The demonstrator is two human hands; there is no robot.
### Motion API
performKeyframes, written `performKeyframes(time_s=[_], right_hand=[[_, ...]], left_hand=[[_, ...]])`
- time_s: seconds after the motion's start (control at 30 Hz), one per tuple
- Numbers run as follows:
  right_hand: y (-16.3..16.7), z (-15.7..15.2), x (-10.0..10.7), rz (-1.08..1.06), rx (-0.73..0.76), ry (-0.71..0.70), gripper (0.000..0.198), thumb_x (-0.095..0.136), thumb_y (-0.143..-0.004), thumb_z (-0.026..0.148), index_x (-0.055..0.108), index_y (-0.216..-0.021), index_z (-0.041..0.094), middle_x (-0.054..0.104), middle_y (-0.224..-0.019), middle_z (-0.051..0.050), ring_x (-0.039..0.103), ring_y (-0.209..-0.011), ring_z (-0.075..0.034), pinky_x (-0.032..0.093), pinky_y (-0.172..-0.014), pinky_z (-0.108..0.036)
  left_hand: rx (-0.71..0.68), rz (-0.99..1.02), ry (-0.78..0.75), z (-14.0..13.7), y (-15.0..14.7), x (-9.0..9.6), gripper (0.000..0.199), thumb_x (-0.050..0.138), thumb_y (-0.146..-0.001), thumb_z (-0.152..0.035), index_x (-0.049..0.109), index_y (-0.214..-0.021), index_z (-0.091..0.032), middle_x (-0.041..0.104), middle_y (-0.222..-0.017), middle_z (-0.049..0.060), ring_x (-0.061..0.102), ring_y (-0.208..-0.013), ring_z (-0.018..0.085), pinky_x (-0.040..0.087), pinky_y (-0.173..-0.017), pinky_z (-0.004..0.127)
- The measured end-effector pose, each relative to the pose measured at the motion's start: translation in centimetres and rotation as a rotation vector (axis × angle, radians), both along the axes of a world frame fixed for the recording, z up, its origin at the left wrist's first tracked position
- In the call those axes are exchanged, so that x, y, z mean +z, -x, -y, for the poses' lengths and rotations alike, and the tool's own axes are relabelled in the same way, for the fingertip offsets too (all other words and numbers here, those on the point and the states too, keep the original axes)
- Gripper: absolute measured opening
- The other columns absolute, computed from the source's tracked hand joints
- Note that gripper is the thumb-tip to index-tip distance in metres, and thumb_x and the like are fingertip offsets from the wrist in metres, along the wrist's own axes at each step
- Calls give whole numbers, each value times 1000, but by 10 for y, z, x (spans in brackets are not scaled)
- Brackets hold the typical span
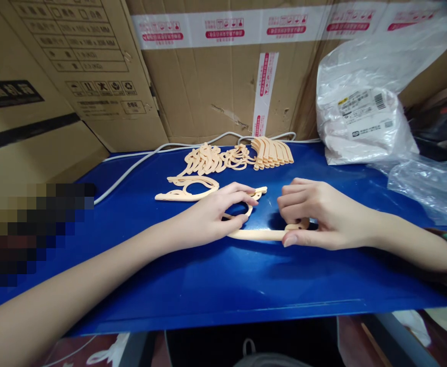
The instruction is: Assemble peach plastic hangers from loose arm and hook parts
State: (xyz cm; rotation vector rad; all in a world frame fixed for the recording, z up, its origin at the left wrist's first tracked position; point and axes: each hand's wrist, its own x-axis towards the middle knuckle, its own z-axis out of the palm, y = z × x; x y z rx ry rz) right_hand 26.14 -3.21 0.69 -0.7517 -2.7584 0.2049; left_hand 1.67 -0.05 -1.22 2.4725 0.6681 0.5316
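Observation:
A cream plastic piece, apparently a folding hanger (261,235), lies low over the blue table with a long bar along its front and a ring-like loop. My left hand (219,211) grips its left part, thumb and fingers around the loop. My right hand (317,216) pinches the bar's right end, thumb in front and fingers curled behind; some of the piece is hidden in that hand. Left of and behind my left hand, a similar cream hanger (208,193) lies on the table.
Behind lie a pile of curved cream parts (206,159), looped hook-like parts (236,157) and a row of cream hanger arms (272,153). A white cable (147,155) crosses the blue table (223,290). Cardboard boxes (215,76) stand behind; plastic bags (364,122) sit at right.

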Motion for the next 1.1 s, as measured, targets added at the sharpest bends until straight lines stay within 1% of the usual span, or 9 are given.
performKeyframes(time_s=[0.1,0.27,0.53,0.67,0.73,0.8,0.93,1.0,1.1], right_hand=[[1,-1,-2,-4,-6,13,47,50,-93,53,50,-61,18,55,-66,0,42,-67,-14,28,-71,-32],[4,2,-3,-22,-9,0,46,53,-92,50,50,-61,17,61,-82,-5,46,-75,-16,30,-76,-33],[6,4,-3,-39,3,1,40,58,-90,47,52,-65,17,60,-89,-5,45,-77,-16,33,-76,-31],[6,4,-4,-57,-12,-18,33,59,-89,49,57,-82,17,58,-94,-7,49,-82,-17,37,-76,-30],[5,4,-4,-86,-42,-55,36,59,-88,51,57,-92,16,56,-98,-9,51,-83,-17,39,-74,-28],[3,3,-4,-89,-79,-112,40,57,-88,55,56,-96,15,56,-96,-9,52,-80,-17,39,-71,-28],[0,-1,-3,39,-155,-251,48,48,-89,63,58,-91,16,57,-80,-4,50,-70,-18,36,-68,-31],[-1,-2,-3,93,-150,-246,50,45,-90,65,59,-88,17,57,-77,-4,50,-69,-19,34,-69,-32],[2,0,-4,80,-72,-163,49,46,-90,63,61,-91,16,59,-80,-4,50,-71,-18,34,-70,-31]], left_hand=[[1,31,-34,-4,1,-4,25,52,-94,-23,59,-118,-22,53,-134,9,52,-124,21,43,-105,37],[60,49,-100,-5,1,-4,30,60,-91,-27,57,-120,-18,57,-129,9,54,-121,19,43,-104,33],[122,106,-175,-4,0,-3,32,66,-85,-24,57,-115,-16,62,-120,8,58,-113,21,46,-100,34],[118,107,-192,-3,-1,-4,31,65,-86,-23,57,-116,-16,62,-119,9,59,-113,20,46,-99,33],[115,106,-193,-3,-1,-4,32,64,-87,-24,57,-117,-16,61,-120,9,59,-112,20,46,-99,33],[118,102,-194,-3,-1,-3,32,64,-87,-25,57,-117,-16,61,-120,8,59,-112,19,47,-98,32],[128,99,-200,-3,-2,-3,33,65,-87,-25,57,-117,-16,61,-121,8,59,-114,18,46,-100,31],[129,96,-202,-3,-1,-4,33,65,-87,-24,57,-118,-15,61,-122,8,59,-114,18,46,-100,30],[137,75,-206,-2,0,-4,33,65,-87,-24,57,-119,-15,61,-122,7,59,-115,17,46,-100,30]])
